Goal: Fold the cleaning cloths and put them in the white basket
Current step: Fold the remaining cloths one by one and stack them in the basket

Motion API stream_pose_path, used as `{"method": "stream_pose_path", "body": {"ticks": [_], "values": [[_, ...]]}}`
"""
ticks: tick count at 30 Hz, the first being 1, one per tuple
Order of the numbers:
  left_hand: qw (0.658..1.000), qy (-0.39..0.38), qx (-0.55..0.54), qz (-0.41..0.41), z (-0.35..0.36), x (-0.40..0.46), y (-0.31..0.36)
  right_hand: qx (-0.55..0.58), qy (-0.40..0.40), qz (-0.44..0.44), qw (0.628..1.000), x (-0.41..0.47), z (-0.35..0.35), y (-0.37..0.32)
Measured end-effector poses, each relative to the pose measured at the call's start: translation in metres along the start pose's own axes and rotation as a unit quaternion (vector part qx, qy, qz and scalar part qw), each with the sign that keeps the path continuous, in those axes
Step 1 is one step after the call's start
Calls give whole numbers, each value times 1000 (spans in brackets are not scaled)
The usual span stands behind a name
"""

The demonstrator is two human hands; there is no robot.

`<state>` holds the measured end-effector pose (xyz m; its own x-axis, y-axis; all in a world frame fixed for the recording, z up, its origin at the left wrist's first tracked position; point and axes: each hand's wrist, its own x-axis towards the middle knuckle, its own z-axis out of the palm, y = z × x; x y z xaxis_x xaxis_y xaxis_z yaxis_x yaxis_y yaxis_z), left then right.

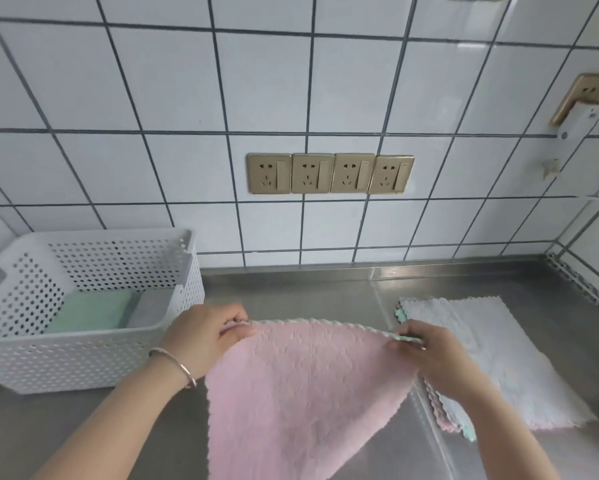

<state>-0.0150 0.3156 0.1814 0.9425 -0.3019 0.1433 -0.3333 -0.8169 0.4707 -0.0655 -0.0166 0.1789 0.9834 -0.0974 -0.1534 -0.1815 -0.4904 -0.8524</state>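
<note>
Both hands up on the pink cloth [301, 393]. Left hand [201, 337] pinches the top-left corner, right hand [429, 355] pinches the top-right, so each grip is clamped on cloth. Top edge is stretched between them, the rest hangs toward me; I can't tell if the lower part touches the tabletop [291, 289].

White basket [83, 355] sits left, just beside the left hand, with a folded green cloth [90, 315] already inside. Stack of unfolded cloths [492, 358] lies flat on the right, partly under the right forearm.

My read: fold not yet made on this one, several cloths left.

Risks from here:
- Corner pinches look shallow. Plush fabric, so one could slip out mid-fold and I get a skewed fold.
- The right forearm is right over the stack; swinging the cloth across could drag or scatter the top sheets.
- The tabletop is shiny steel, so a cloth laid down may slide while it's being creased.
- Basket wall is close to the left hand. A loose fold may catch the rim and open up on the way in.
</note>
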Motion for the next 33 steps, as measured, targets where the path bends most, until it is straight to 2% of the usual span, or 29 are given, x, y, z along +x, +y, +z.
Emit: {"method": "stream_pose_path", "body": {"ticks": [2,5,10,13,17,21,28,33], "values": [[995,-66,51,-63,25,4,-19,-31,-18,33,999,19,26,23],[985,-91,89,-117,57,6,-44,-70,-8,56,996,41,58,48],[979,-73,99,-161,87,19,-74,-132,34,110,985,74,88,60],[976,-63,108,-180,104,31,-84,-134,26,124,983,100,97,62],[965,-57,63,-248,128,51,-102,-150,16,137,979,133,109,69],[947,-9,-3,-322,148,68,-118,-142,9,150,978,160,118,77],[934,24,14,-357,176,95,-140,-157,-14,160,975,202,131,92],[932,5,53,-359,186,102,-151,-133,4,158,978,214,138,100]]}}
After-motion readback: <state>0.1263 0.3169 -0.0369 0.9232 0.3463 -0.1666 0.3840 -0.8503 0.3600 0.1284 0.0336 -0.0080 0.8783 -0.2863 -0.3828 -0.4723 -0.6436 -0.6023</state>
